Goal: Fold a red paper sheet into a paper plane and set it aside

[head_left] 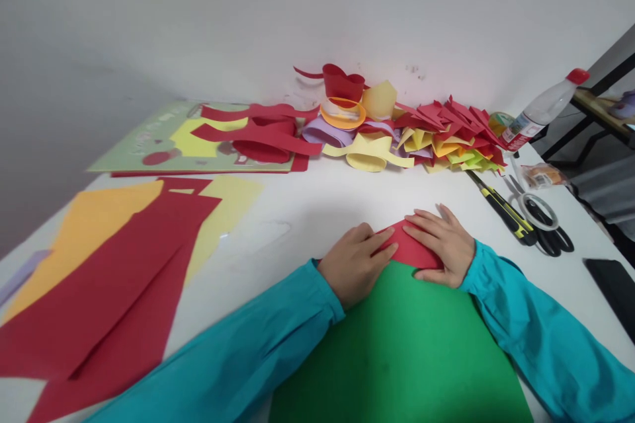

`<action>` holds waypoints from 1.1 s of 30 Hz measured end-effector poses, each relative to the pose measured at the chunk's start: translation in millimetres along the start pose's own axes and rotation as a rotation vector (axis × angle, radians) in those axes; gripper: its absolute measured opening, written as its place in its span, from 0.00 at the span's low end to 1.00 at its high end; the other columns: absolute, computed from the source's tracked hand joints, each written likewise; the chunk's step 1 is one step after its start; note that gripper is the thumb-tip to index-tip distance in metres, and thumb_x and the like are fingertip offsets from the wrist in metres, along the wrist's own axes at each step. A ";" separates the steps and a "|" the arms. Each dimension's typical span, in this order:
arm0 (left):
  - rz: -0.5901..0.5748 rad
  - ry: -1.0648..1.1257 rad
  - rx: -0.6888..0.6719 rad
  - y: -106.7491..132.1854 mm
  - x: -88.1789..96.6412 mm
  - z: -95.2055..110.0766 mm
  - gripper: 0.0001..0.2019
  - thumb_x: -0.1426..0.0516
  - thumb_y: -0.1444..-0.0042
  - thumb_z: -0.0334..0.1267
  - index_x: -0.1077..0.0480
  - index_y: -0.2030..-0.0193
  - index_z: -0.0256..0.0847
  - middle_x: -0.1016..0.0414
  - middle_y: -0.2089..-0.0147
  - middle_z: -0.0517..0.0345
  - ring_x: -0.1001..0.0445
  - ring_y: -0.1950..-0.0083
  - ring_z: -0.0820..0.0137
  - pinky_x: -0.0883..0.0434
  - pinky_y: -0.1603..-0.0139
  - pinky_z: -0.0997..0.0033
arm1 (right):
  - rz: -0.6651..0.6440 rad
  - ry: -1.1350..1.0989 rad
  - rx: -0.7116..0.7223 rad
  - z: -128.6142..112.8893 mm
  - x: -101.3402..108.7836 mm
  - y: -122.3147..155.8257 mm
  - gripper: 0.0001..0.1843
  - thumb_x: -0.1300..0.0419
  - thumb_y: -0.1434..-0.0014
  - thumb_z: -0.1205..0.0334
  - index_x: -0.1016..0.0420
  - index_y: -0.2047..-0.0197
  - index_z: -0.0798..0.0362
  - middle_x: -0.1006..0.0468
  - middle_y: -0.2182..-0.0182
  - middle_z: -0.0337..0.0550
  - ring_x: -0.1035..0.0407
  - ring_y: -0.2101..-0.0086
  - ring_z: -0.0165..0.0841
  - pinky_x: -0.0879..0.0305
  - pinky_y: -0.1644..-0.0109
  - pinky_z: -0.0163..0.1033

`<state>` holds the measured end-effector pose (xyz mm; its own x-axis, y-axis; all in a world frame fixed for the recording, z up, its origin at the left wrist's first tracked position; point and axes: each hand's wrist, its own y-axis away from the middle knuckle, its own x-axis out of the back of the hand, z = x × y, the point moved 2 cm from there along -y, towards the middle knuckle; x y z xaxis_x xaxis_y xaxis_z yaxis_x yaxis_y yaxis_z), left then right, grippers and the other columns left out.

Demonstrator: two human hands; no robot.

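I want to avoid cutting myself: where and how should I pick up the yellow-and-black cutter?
Grip the cutter by its wide end, probably with the right hand from above and the near side. It lies flat, wide end nearer you, narrow end pointing toward the paper pile.

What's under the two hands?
Red paper under fingers of the left hand and right hand, with a green sheet along its near edge. The hands hide part of the red paper, so its full outline can't be seen.
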<state>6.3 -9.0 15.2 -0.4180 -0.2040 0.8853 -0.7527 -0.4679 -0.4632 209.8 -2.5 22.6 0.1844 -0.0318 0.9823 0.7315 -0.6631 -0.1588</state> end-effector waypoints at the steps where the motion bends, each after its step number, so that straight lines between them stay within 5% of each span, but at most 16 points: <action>1: -0.004 -0.008 -0.010 0.1 -0.2 -0.1 0.12 0.52 0.42 0.32 0.31 0.55 0.34 0.30 0.50 0.46 0.38 0.65 0.67 0.32 0.65 0.62 | -0.005 0.009 0.000 -0.3 0.3 -0.6 0.43 0.51 0.50 0.35 0.46 0.39 0.58 0.40 0.42 0.55 0.51 0.42 0.47 0.69 0.41 0.62; 7: -0.035 -0.055 -0.020 1.1 -0.8 1.4 0.12 0.51 0.42 0.31 0.32 0.54 0.33 0.29 0.49 0.47 0.38 0.64 0.66 0.32 0.66 0.63 | -0.033 0.055 0.003 -1.2 -0.7 -0.4 0.46 0.54 0.50 0.32 0.48 0.38 0.59 0.40 0.43 0.57 0.50 0.43 0.50 0.72 0.42 0.64; 12: -0.022 -0.059 -0.001 2.5 -2.3 2.0 0.12 0.50 0.43 0.31 0.32 0.54 0.33 0.30 0.50 0.47 0.36 0.63 0.65 0.32 0.65 0.62 | -0.084 0.106 -0.001 1.3 -4.7 3.0 0.29 0.61 0.38 0.52 0.53 0.36 0.52 0.46 0.39 0.49 0.55 0.40 0.44 0.69 0.42 0.62; 17: -0.030 -0.067 0.014 3.1 -3.0 3.2 0.13 0.51 0.43 0.31 0.31 0.54 0.34 0.30 0.49 0.47 0.35 0.63 0.65 0.31 0.63 0.61 | -0.113 0.162 -0.008 2.4 -6.0 3.9 0.30 0.59 0.39 0.52 0.56 0.36 0.53 0.49 0.38 0.49 0.56 0.40 0.45 0.68 0.42 0.62; 22: -0.013 -0.108 0.033 1.3 0.1 6.9 0.13 0.51 0.42 0.36 0.31 0.54 0.34 0.32 0.48 0.45 0.35 0.57 0.62 0.31 0.59 0.60 | -0.092 0.172 -0.004 -4.7 0.9 0.5 0.29 0.56 0.42 0.53 0.48 0.38 0.50 0.46 0.39 0.48 0.56 0.40 0.47 0.70 0.42 0.65; 28: -0.071 -0.093 0.053 -3.6 6.7 8.0 0.14 0.52 0.43 0.36 0.31 0.55 0.34 0.32 0.49 0.42 0.34 0.56 0.61 0.31 0.58 0.58 | -0.052 0.107 0.020 -26.0 7.1 -14.2 0.27 0.53 0.48 0.61 0.36 0.47 0.62 0.37 0.43 0.51 0.54 0.40 0.42 0.77 0.38 0.59; 33: -0.091 -0.105 0.014 -2.7 5.1 5.6 0.15 0.52 0.43 0.36 0.32 0.54 0.33 0.32 0.49 0.42 0.34 0.57 0.62 0.31 0.58 0.59 | -0.038 0.091 0.022 -33.4 4.3 -21.0 0.24 0.53 0.43 0.52 0.33 0.50 0.60 0.36 0.45 0.54 0.50 0.42 0.44 0.74 0.38 0.60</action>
<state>9.1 -13.5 21.2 -0.2926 -0.2490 0.9232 -0.7777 -0.4999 -0.3813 173.3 -13.7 33.5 0.0967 -0.0754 0.9925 0.7510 -0.6489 -0.1225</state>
